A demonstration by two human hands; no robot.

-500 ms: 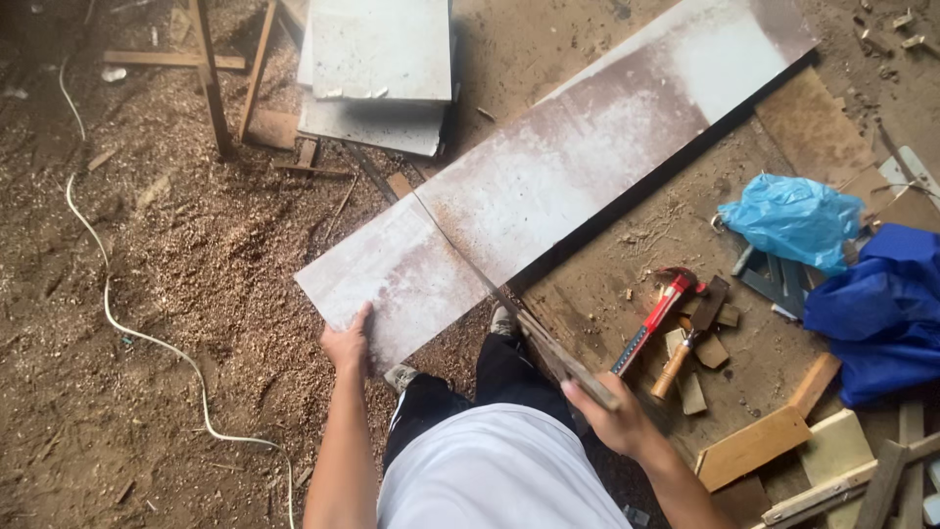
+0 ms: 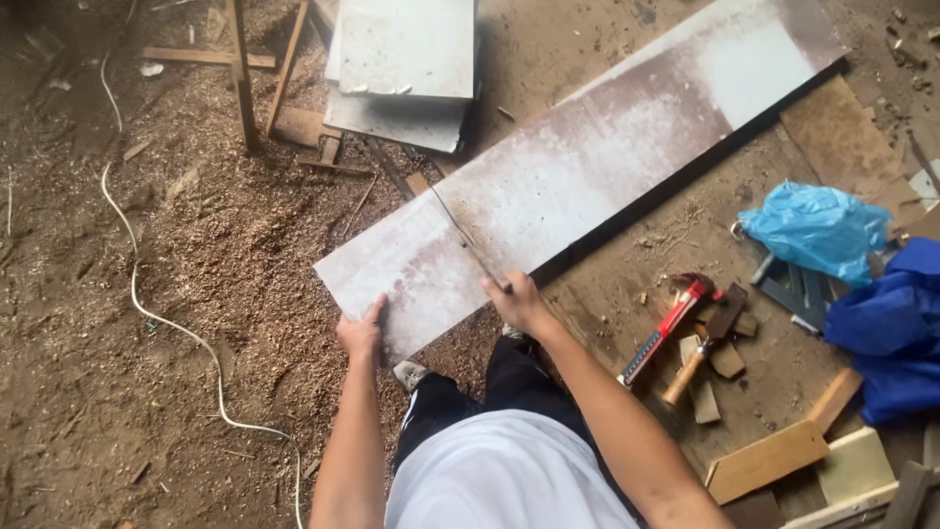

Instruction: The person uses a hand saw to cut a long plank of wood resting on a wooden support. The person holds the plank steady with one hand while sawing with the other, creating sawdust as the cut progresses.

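A long whitish, stained board (image 2: pixel 607 157) lies diagonally on the sawdust-covered ground. My left hand (image 2: pixel 362 331) presses on its near edge close to the left end. My right hand (image 2: pixel 517 300) grips the handle of a thin hand saw (image 2: pixel 465 240), whose blade runs across the board's width. My legs in dark trousers and one shoe (image 2: pixel 409 373) show below the board.
A red-handled hammer (image 2: pixel 666 325) and a wooden-handled hammer (image 2: pixel 703 345) lie at the right among wood offcuts. A blue plastic bag (image 2: pixel 818 227) and blue cloth (image 2: pixel 896 328) sit at far right. Pale panels (image 2: pixel 403 59) are stacked at the top. A white cable (image 2: pixel 166 323) snakes at the left.
My right hand has pushed forward onto the board's near edge, driving the saw across it. My left hand has stayed on the board's edge.
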